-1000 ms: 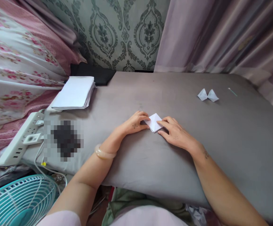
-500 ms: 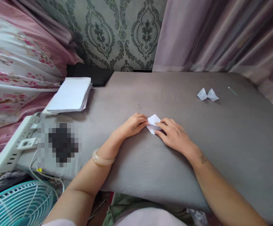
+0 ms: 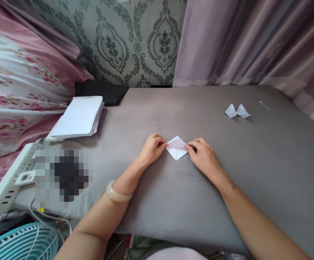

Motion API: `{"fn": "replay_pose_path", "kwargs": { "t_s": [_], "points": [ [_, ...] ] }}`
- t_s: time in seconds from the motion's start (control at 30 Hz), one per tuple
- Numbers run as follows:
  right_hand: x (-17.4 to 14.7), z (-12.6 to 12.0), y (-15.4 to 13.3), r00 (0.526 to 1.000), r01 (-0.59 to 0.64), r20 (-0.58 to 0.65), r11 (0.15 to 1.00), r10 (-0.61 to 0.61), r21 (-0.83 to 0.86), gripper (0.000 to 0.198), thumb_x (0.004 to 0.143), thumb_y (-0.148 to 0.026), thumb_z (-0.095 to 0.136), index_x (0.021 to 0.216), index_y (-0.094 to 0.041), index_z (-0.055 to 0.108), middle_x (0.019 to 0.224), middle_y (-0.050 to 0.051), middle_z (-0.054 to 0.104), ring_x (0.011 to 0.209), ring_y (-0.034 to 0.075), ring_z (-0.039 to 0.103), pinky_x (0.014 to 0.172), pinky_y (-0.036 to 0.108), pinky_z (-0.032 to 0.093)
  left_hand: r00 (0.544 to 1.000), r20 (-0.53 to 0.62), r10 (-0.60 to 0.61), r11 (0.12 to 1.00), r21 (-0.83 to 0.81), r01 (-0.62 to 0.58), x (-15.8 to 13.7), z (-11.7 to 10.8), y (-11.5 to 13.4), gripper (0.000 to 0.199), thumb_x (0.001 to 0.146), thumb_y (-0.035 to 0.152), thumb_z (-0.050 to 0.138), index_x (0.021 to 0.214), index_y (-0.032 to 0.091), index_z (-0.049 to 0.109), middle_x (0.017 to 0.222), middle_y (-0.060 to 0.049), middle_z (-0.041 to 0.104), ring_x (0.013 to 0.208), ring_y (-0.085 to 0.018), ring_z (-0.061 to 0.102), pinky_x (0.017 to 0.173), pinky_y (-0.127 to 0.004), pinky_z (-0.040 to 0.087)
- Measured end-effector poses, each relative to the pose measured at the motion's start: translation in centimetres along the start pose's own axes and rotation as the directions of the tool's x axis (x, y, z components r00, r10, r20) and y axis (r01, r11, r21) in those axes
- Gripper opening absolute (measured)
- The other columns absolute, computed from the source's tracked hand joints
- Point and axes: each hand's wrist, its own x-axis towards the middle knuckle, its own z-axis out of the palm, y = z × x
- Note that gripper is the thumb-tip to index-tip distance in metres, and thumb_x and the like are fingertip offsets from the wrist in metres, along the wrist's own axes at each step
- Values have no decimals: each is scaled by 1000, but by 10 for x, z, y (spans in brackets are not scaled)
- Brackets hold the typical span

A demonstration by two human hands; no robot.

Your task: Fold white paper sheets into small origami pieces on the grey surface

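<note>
A small white folded paper point(image 3: 177, 147) lies diamond-shaped in the middle of the grey cloth-covered surface point(image 3: 178, 202). Its upper layer is lifted along a crease across the middle, and a vertical fold line shows in the lower half. My left hand point(image 3: 153, 148) pinches the left corner between thumb and fingers. At the right corner, my right hand point(image 3: 201, 155) pinches the paper the same way. Farther back on the right stand two joined white paper peaks point(image 3: 237, 111), apart from both hands.
A stack of white paper point(image 3: 78, 116) sits at the back left, near a black flat item point(image 3: 110, 94). A power strip point(image 3: 9, 180) runs along the left edge, above a teal fan point(image 3: 24, 242). Beyond the paper peaks lies a thin cotton swab point(image 3: 264, 105).
My right hand has moved from over the paper's face to its right corner. Both hands now grip opposite corners, and more of the diamond shows. The view has tilted slightly upward.
</note>
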Motion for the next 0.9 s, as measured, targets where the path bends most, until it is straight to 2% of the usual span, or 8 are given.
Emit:
{"fn": "replay_pose_path", "kwargs": {
  "t_s": [0.2, 0.43, 0.57, 0.9],
  "points": [
    [2, 4, 6, 998, -51, -27, 998, 52, 36, 22, 85, -38, 55, 77, -20, 65, 93, 7, 58, 74, 17, 57, 71, 33, 46, 996, -19, -84, 996, -35, 84, -1, 4, 8, 11, 84, 18, 57, 75, 15, 62, 102, -10, 60, 92, -18, 59, 88, -35, 49],
    [4, 4, 4, 994, -104, -20, 993, 105, 60, 19, 83, -36, 57, 73, -20, 62, 94, 6, 57, 81, 19, 58, 76, 35, 46, 983, -24, -180, 980, -86, 178, 3, 3, 12, 11, 80, 17, 60, 69, 15, 61, 100, -9, 58, 88, -17, 60, 84, -34, 50],
    [5, 2, 2, 989, -145, -6, 986, 146, 77, 19, 82, -36, 59, 70, -20, 62, 94, 6, 58, 81, 19, 59, 77, 35, 45, 981, -24, -190, 976, -110, 187, 4, 3, 11, 11, 78, 16, 62, 68, 15, 60, 96, -8, 58, 84, -16, 59, 80, -32, 50],
    [10, 4, 8, 987, -158, 28, 981, 156, 115, 22, 81, -36, 59, 67, -20, 64, 95, 6, 59, 79, 18, 59, 77, 35, 46, 988, -60, -141, 985, 94, 146, 3, 10, 7, 11, 81, 16, 59, 70, 16, 59, 97, -10, 57, 94, -22, 52, 85, -38, 46]
  ]
}}
